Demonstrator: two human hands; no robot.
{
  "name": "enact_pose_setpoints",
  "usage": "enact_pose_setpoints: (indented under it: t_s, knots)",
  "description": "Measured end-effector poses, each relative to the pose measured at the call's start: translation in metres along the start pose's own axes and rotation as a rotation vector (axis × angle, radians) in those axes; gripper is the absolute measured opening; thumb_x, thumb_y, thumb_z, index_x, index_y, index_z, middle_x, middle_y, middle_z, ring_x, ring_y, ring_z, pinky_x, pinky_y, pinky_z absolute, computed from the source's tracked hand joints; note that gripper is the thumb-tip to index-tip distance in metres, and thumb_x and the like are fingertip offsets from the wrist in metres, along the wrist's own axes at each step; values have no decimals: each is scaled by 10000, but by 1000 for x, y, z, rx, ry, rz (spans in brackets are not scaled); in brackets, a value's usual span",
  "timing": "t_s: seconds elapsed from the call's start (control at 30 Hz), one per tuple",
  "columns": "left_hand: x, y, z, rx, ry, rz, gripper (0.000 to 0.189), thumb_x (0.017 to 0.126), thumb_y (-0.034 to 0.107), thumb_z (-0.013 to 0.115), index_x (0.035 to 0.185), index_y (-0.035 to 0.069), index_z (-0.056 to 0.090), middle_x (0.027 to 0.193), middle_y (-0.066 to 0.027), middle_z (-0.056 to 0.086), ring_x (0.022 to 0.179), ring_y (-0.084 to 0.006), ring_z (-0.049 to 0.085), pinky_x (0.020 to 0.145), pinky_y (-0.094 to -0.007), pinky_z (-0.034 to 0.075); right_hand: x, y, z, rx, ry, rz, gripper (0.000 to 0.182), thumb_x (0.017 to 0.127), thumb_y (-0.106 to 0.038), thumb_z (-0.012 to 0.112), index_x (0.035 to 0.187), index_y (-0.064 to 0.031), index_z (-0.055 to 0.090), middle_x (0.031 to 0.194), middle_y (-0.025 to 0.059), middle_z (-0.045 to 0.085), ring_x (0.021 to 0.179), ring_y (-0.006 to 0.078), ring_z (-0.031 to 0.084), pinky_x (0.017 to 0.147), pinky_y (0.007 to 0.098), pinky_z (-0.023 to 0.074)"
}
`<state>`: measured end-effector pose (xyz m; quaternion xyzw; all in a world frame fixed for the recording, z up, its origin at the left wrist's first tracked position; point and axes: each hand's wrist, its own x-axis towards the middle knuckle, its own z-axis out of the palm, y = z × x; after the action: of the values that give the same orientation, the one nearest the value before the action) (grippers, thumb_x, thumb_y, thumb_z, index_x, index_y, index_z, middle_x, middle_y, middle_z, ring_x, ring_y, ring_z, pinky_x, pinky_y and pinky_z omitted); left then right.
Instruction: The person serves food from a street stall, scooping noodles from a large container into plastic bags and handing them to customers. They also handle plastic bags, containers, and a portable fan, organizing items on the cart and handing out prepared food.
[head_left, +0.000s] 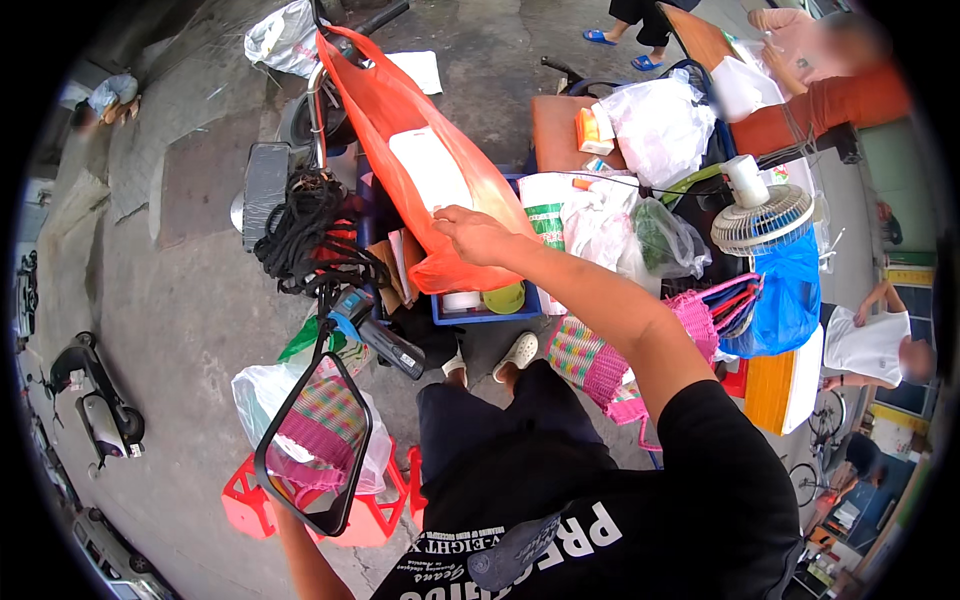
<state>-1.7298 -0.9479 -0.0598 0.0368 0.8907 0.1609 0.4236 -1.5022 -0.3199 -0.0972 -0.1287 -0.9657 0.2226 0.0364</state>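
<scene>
My right hand (480, 236) reaches forward from the right, its fingers closed at the lower edge of a white flat item (429, 169) with a small slot near its top. The item lies against an orange-red plastic bag (480, 180). That bag stretches from a handlebar area down over a blue crate (487, 319), which holds a yellow-green round container (504, 298) and a white one. My left hand is hidden; its forearm (311, 555) runs up behind a black rectangular frame (365, 465). Pink woven material shows within the frame; I cannot tell whether it is a reflection.
Black cord (304, 232) hangs bundled near the handlebar, above a cordless tool (386, 341). Right of the crate are a pink woven basket (592, 360), plastic bags (660, 124) and a fan (761, 217). Red stools (247, 499) stand lower left. Other people are nearby.
</scene>
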Motion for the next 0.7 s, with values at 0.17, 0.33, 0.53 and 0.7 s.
enact_pose_setpoints:
  t_s: [0.17,0.33,0.53,0.7]
  knots:
    - [-146,71,119,-191,-472,-92,217,1010,212,636,1099,14,651,753,-54,641,622,-118,610,572,-289,516,0,50,-21,-658,-600,183,293,919,-130,621,1184,-75,734,1326,104,659,1279,288,544,1025,445,463]
    - [-147,307,231,-314,-416,423,212,1030,210,606,1036,1,639,782,-43,654,717,-113,636,678,-285,515,-38,54,-58,-608,-612,29,238,893,-155,643,1086,-91,767,1242,81,683,1226,258,556,972,417,471]
    - [11,556,257,-815,-239,622,179,1022,123,584,1131,-13,627,957,-64,667,820,-157,630,739,-285,517,-85,22,-90,-367,-427,-121,242,875,-160,636,1066,-85,764,1137,74,700,1171,244,582,917,397,489]
    - [216,584,291,-117,273,333,498,871,89,628,1339,-31,509,1238,-206,664,1118,-336,671,909,-415,556,-106,8,-110,-216,-326,-85,209,848,-153,624,1015,-95,737,1088,71,657,1190,242,550,956,394,477]
